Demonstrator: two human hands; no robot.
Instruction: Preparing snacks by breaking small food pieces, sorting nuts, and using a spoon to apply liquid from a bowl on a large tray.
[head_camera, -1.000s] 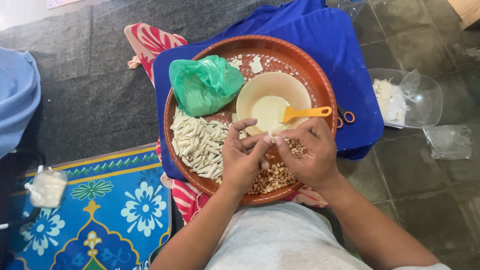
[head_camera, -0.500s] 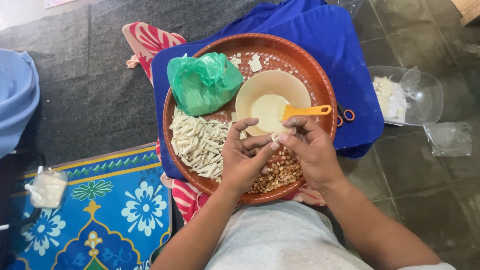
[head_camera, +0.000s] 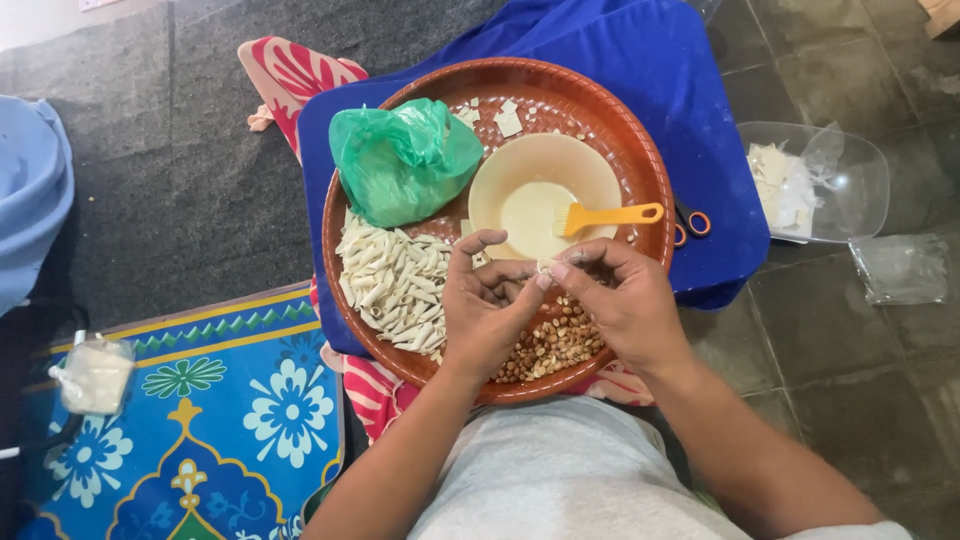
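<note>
A round brown tray (head_camera: 640, 160) rests on a blue cloth. On it lie a pile of small pale rolled pastries (head_camera: 392, 280), a heap of peanuts (head_camera: 555, 345), a green plastic bag (head_camera: 405, 160) and a cream bowl (head_camera: 545, 190) of pale liquid with a yellow brush (head_camera: 608, 215) in it. My left hand (head_camera: 485, 310) and my right hand (head_camera: 620, 300) meet over the peanuts, fingertips pinched together on a small pale pastry piece (head_camera: 545, 268). A few square wrappers (head_camera: 505, 120) lie at the tray's far side.
A clear plastic container (head_camera: 815, 180) with white wrappers sits to the right on the tiled floor, a crumpled clear bag (head_camera: 900, 265) beside it. Orange-handled scissors (head_camera: 690, 225) peek from under the tray. A patterned blue mat (head_camera: 200, 420) with a small white bag (head_camera: 95, 375) lies left.
Both hands stay together over the peanuts; the fingers have shifted slightly, working the small piece between them. Nothing else moved.
</note>
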